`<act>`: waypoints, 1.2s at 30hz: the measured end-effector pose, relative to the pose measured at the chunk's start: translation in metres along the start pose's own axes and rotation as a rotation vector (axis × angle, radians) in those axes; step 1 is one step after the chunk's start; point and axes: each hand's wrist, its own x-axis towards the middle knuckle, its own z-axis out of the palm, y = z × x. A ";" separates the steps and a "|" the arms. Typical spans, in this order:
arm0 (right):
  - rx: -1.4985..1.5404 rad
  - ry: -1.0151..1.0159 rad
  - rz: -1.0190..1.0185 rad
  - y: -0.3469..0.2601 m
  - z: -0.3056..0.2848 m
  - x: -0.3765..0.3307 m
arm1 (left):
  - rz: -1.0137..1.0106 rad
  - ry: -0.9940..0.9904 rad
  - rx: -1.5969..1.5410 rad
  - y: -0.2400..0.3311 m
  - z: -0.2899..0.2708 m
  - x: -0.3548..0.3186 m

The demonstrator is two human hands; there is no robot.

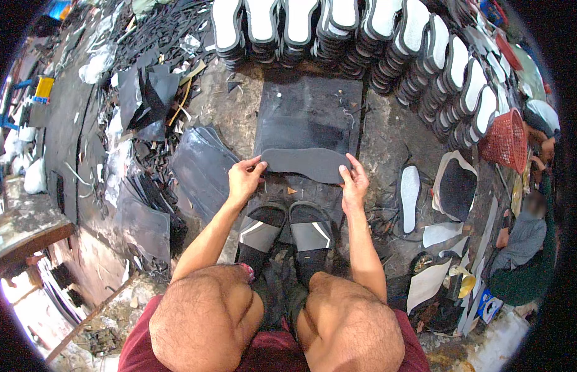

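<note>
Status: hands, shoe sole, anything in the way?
Left hand, right hand: each gripping one end. Dark grey shoe sole held crosswise over black board. Small tan scrap nearby; nothing covering the sole's middle.

No text, label, number or sign is legible. The small, flat blue-and-white packet [489,305] at lower right bears pale markings too small to resolve. On the yellow rectangular object [44,89] with blue edging at upper left, any lettering is likewise too small to read.
</note>
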 end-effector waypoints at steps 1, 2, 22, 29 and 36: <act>-0.005 -0.002 -0.036 0.007 -0.008 0.005 | 0.082 0.026 0.039 0.003 0.005 -0.001; -0.008 0.002 -0.043 0.012 -0.011 0.007 | 0.163 0.055 0.079 0.004 0.008 -0.002; -0.313 0.000 -0.172 0.019 -0.019 0.013 | 0.095 0.102 0.099 0.002 0.014 0.003; -0.548 -0.009 -0.201 -0.010 0.005 0.013 | 0.145 0.123 0.084 -0.002 0.010 0.002; -0.461 0.060 -0.156 0.007 -0.001 0.022 | 0.354 0.163 0.376 0.003 0.015 0.003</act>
